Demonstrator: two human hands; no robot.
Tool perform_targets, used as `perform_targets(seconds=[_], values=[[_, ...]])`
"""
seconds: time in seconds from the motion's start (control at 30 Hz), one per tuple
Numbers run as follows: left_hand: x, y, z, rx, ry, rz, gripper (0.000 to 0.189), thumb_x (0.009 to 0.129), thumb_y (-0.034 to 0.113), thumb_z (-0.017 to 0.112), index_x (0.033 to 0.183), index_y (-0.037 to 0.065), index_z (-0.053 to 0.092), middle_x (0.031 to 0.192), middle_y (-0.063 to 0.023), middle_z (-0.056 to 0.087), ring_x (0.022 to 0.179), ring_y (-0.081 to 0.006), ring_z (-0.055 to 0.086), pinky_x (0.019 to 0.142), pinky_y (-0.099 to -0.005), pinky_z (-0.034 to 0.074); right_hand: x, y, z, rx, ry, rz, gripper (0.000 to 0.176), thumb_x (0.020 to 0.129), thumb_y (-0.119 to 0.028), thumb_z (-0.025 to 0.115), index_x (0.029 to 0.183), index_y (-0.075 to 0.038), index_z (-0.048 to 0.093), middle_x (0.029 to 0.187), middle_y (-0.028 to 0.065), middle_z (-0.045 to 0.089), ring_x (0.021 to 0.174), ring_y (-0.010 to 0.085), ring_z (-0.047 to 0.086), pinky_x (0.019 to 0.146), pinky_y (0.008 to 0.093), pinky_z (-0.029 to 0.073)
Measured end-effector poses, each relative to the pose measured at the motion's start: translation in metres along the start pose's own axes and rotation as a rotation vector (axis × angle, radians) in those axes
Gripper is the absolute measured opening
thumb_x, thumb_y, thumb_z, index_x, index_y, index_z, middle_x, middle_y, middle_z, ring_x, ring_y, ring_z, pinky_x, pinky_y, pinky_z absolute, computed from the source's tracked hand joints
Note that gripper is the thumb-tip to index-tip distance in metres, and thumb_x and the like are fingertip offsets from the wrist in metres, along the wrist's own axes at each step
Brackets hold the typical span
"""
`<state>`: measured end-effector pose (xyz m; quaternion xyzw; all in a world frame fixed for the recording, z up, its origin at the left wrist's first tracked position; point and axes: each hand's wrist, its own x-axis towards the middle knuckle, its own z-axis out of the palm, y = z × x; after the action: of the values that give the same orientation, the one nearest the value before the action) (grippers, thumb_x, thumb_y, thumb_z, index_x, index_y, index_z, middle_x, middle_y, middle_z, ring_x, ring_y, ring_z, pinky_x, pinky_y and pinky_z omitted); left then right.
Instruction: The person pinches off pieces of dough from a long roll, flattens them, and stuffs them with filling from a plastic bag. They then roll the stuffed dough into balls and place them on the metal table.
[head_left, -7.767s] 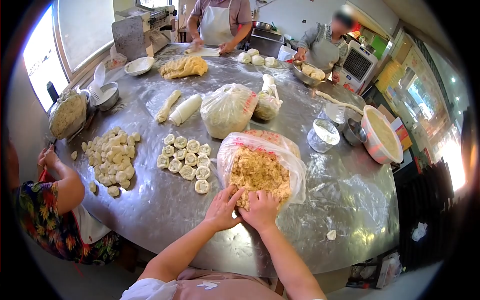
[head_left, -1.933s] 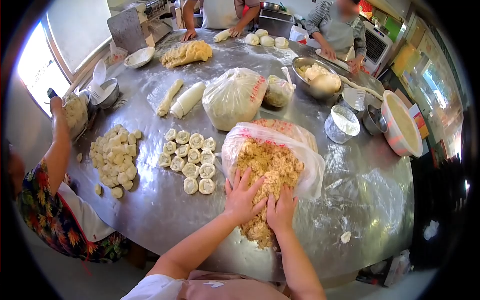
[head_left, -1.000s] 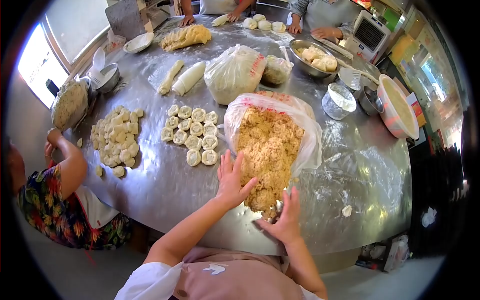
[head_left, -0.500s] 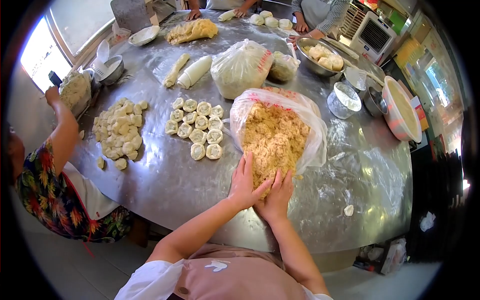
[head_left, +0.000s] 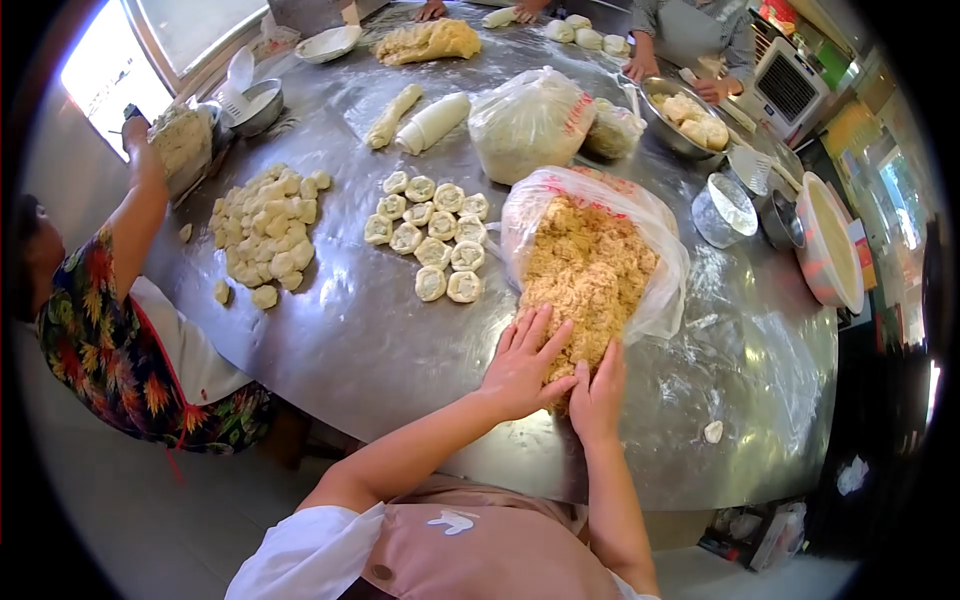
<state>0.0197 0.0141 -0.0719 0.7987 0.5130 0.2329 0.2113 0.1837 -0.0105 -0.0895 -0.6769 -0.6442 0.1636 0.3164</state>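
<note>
A large mound of crumbly yellow-brown filling (head_left: 585, 270) spills out of a clear plastic bag (head_left: 660, 285) with red print. My left hand (head_left: 525, 370) lies on the mound's near left side, its fingers spread. Against the near right edge of the mound rests my right hand (head_left: 600, 395), with fingers stretched out and the thumb close to my left hand. Neither hand is closed around anything. Left of the bag sit several round filled dough pieces (head_left: 432, 252) in rows. Some of the near edge of the mound is hidden by my hands.
The metal table (head_left: 390, 360) also bears a pile of dough lumps (head_left: 265, 225), two dough rolls (head_left: 433, 122), a full tied bag (head_left: 525, 125), a flour tub (head_left: 724, 212) and a dough bowl (head_left: 685, 120). A person in a floral top (head_left: 110, 350) stands left; others work across the table.
The camera view has shifted, so the table's contents appear farther right. My left hand lies flatter over the mound; my right hand stays at its near edge.
</note>
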Motion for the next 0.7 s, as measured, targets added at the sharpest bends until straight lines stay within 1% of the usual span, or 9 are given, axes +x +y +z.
perform_targets(seconds=[0.17, 0.2, 0.3, 0.37, 0.43, 0.47, 0.57, 0.6, 0.7], values=[[-0.016, -0.017, -0.005, -0.268, 0.154, -0.039, 0.076, 0.085, 0.038, 0.065, 0.147, 0.011, 0.031, 0.151, -0.0249, 0.023, 0.141, -0.042, 0.02, 0.114, -0.0498, 0.017, -0.02, -0.006, -0.01, 0.291, 0.007, 0.133, 0.053, 0.094, -0.02, 0.051, 0.139, 0.003, 0.037, 0.141, 0.0243, 0.041, 0.127, 0.0363, 0.044, 0.107, 0.0415, 0.034], [-0.019, -0.022, -0.01, -0.219, 0.263, -0.073, 0.075, 0.083, 0.029, 0.069, 0.144, 0.006, 0.033, 0.149, -0.026, 0.025, 0.138, -0.0436, 0.023, 0.112, -0.051, 0.02, -0.025, 0.002, -0.007, 0.337, 0.077, 0.128, 0.045, 0.095, -0.017, 0.049, 0.136, 0.002, 0.042, 0.134, 0.021, 0.049, 0.121, 0.0314, 0.05, 0.103, 0.0388, 0.039], [-0.018, -0.059, -0.018, -0.061, 0.627, -0.203, 0.073, 0.082, 0.028, 0.07, 0.14, 0.002, 0.036, 0.147, -0.0261, 0.029, 0.135, -0.0443, 0.028, 0.11, -0.0514, 0.023, -0.036, 0.015, -0.014, 0.316, 0.169, 0.138, 0.041, 0.095, -0.014, 0.049, 0.132, 0.003, 0.045, 0.128, 0.0196, 0.052, 0.118, 0.0291, 0.051, 0.101, 0.0376, 0.04], [-0.013, -0.076, -0.034, -0.011, 0.766, -0.384, 0.068, 0.084, 0.031, 0.068, 0.137, -0.001, 0.039, 0.144, -0.0263, 0.033, 0.134, -0.0429, 0.029, 0.11, -0.0521, 0.023, -0.038, 0.018, -0.015, 0.327, 0.238, 0.14, 0.035, 0.094, -0.011, 0.052, 0.126, 0.003, 0.05, 0.12, 0.0177, 0.056, 0.11, 0.0269, 0.056, 0.096, 0.0357, 0.044], [-0.007, -0.09, -0.043, 0.1, 0.675, -0.651, 0.063, 0.086, 0.032, 0.065, 0.136, 0.001, 0.042, 0.143, -0.0248, 0.035, 0.133, -0.0412, 0.031, 0.11, -0.0511, 0.023, -0.036, 0.013, -0.019, 0.375, 0.267, 0.199, 0.034, 0.093, -0.01, 0.054, 0.124, 0.003, 0.052, 0.117, 0.0168, 0.058, 0.105, 0.0263, 0.058, 0.092, 0.0353, 0.047], [-0.005, -0.095, -0.045, 0.153, 0.623, -0.78, 0.061, 0.087, 0.033, 0.064, 0.135, 0.001, 0.044, 0.143, -0.0241, 0.036, 0.133, -0.0403, 0.031, 0.11, -0.0507, 0.022, -0.036, 0.018, -0.016, 0.302, 0.303, 0.14, 0.03, 0.091, -0.01, 0.058, 0.118, 0.002, 0.055, 0.108, 0.0148, 0.06, 0.092, 0.0233, 0.06, 0.083, 0.0329, 0.05], [-0.006, -0.108, -0.046, 0.216, 0.467, -0.735, 0.06, 0.087, 0.04, 0.063, 0.131, 0.002, 0.048, 0.141, -0.0208, 0.041, 0.131, -0.0388, 0.033, 0.108, -0.0515, 0.024, -0.039, 0.004, -0.023, 0.148, 0.296, 0.036, 0.026, 0.089, -0.009, 0.061, 0.113, 0.0, 0.058, 0.1, 0.0133, 0.06, 0.079, 0.0197, 0.058, 0.072, 0.0305, 0.05], [-0.005, -0.109, -0.044, 0.229, 0.549, -0.672, 0.055, 0.084, 0.037, 0.068, 0.124, 0.003, 0.053, 0.132, -0.0169, 0.049, 0.127, -0.0355, 0.038, 0.106, -0.05, 0.027, -0.038, -0.004, -0.024, 0.152, 0.325, -0.029, 0.024, 0.087, -0.008, 0.063, 0.11, -0.002, 0.06, 0.096, 0.0124, 0.058, 0.072, 0.0183, 0.054, 0.064, 0.0291, 0.049], [-0.006, -0.108, -0.049, 0.034, 0.532, -0.71, 0.048, 0.081, 0.03, 0.071, 0.116, 0.003, 0.053, 0.125, -0.0158, 0.053, 0.128, -0.0354, 0.038, 0.108, -0.0492, 0.024, -0.046, -0.015, -0.027, 0.12, 0.236, -0.059, 0.024, 0.086, -0.008, 0.066, 0.109, -0.004, 0.061, 0.096, 0.0115, 0.058, 0.069, 0.0183, 0.054, 0.061, 0.029, 0.049]])
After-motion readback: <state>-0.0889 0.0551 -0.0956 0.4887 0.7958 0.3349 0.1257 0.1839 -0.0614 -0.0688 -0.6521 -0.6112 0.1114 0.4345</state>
